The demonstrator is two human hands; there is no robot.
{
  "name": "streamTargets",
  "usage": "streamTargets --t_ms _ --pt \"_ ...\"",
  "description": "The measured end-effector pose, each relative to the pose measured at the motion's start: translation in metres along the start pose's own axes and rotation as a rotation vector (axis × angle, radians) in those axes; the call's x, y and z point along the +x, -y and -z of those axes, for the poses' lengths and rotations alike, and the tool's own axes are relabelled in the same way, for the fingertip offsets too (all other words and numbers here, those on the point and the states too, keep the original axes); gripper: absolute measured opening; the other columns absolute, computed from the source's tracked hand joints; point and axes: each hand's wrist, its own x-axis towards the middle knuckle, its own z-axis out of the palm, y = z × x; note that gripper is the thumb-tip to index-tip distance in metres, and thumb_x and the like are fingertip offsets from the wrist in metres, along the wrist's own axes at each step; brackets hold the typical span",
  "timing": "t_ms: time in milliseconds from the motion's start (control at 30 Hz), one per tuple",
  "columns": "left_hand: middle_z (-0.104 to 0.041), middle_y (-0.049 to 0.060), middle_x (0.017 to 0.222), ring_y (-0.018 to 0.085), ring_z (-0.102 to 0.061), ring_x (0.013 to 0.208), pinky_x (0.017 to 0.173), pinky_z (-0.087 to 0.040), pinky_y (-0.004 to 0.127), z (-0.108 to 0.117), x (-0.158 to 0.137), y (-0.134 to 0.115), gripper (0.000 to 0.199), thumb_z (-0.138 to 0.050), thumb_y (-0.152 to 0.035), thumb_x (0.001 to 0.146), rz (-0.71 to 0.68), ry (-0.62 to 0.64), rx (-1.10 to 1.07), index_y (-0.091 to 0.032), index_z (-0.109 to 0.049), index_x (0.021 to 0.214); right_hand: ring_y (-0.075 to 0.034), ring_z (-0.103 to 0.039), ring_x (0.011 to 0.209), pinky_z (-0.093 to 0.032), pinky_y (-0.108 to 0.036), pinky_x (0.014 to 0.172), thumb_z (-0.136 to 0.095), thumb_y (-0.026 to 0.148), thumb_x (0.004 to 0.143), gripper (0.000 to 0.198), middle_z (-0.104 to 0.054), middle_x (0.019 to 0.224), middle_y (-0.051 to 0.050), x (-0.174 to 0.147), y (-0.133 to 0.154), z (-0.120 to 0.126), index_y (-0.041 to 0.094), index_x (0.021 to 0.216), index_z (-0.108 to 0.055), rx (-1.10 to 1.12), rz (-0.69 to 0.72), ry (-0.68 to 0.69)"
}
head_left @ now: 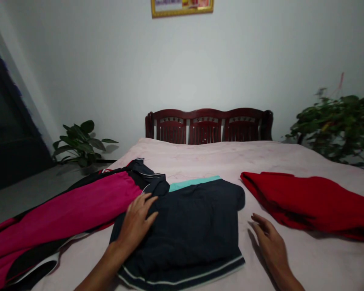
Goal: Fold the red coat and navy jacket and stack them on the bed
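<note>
Left hand (137,218) splayed on boxy navy cloth garment (197,226) — dragging'd rumple it; right hand (272,241), 3 o'clock, fingers probably apart.

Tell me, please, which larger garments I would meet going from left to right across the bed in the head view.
Bright pink garment → dark navy garment with white lines along its near edge → red garment.

The dark garment (194,226) is matt cloth (the red one (315,202) too), the headboard (205,113) glossy wood.
</note>
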Motion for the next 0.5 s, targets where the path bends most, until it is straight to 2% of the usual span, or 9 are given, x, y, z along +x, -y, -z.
streamTargets --t_ms 33,100,167,233,300,400,433,500 --pt "-0.048 0.011 0.145 0.03 -0.036 0.139 0.115 -0.028 0.049 0.001 -0.001 0.02 0.048 -0.055 -0.033 0.088 0.099 -0.035 0.092 -0.024 -0.054 0.135 -0.027 -0.068 0.095 -0.053 -0.04 0.082 -0.049 0.057 0.08 0.055 -0.068 0.118 -0.01 0.003 0.009 0.0 0.023 0.121 -0.064 -0.027 0.013 0.028" --pt "-0.044 0.017 0.147 0.036 -0.035 0.139 0.111 -0.031 0.054 -0.002 -0.005 0.058 0.059 -0.054 -0.04 0.086 0.283 -0.001 0.187 -0.018 -0.047 0.14 -0.027 -0.065 0.104 -0.051 -0.041 0.088 -0.047 0.055 0.083 0.054 -0.064 0.127 -0.009 0.014 0.031 -0.002 0.025 0.125 -0.061 -0.085 0.115 0.11" --pt "-0.043 0.02 0.145 0.036 -0.038 0.138 0.109 -0.035 0.052 -0.012 -0.012 0.088 0.071 -0.055 -0.047 0.082 0.37 0.071 0.159 -0.014 -0.039 0.143 -0.028 -0.057 0.118 -0.045 -0.043 0.099 -0.047 0.052 0.084 0.052 -0.061 0.131 -0.009 0.033 0.052 -0.011 0.025 0.125 -0.061 -0.163 0.282 0.207" --pt "-0.045 0.021 0.143 0.036 -0.04 0.137 0.111 -0.034 0.049 -0.024 -0.021 0.108 0.083 -0.056 -0.052 0.077 0.411 0.084 0.097 -0.011 -0.034 0.145 -0.032 -0.045 0.132 -0.038 -0.046 0.107 -0.054 0.054 0.081 0.057 -0.055 0.14 -0.011 0.053 0.07 -0.023 0.023 0.128 -0.059 -0.294 0.354 0.313" --pt "-0.045 0.022 0.141 0.038 -0.04 0.137 0.112 -0.033 0.05 -0.035 -0.029 0.118 0.092 -0.057 -0.057 0.072 0.453 0.044 0.028 -0.009 -0.03 0.146 -0.036 -0.042 0.134 -0.038 -0.05 0.105 -0.06 0.059 0.075 0.071 -0.05 0.144 -0.017 0.071 0.081 -0.036 0.018 0.133 -0.055 -0.445 0.294 0.433" --pt "-0.041 0.025 0.142 0.04 -0.038 0.138 0.112 -0.035 0.051 -0.041 -0.038 0.117 0.105 -0.059 -0.063 0.066 0.506 0.007 -0.11 -0.005 -0.025 0.147 -0.04 -0.056 0.118 -0.046 -0.05 0.091 -0.067 0.063 0.067 0.082 -0.059 0.13 -0.024 0.084 0.086 -0.053 0.012 0.13 -0.055 -0.598 0.145 0.586" --pt "-0.04 0.026 0.143 0.04 -0.037 0.139 0.112 -0.035 0.051 -0.041 -0.04 0.112 0.109 -0.061 -0.064 0.063 0.522 0.008 -0.165 -0.004 -0.025 0.148 -0.04 -0.06 0.112 -0.048 -0.049 0.087 -0.07 0.06 0.064 0.079 -0.063 0.122 -0.025 0.086 0.085 -0.057 0.011 0.125 -0.059 -0.616 0.122 0.607" --pt "-0.043 0.025 0.143 0.041 -0.039 0.138 0.111 -0.036 0.051 -0.036 -0.043 0.097 0.113 -0.068 -0.062 0.057 0.571 0.047 -0.331 -0.006 -0.026 0.147 -0.038 -0.065 0.1 -0.049 -0.045 0.079 -0.076 0.048 0.058 0.061 -0.069 0.106 -0.023 0.084 0.085 -0.064 0.011 0.106 -0.068 -0.609 0.118 0.625"
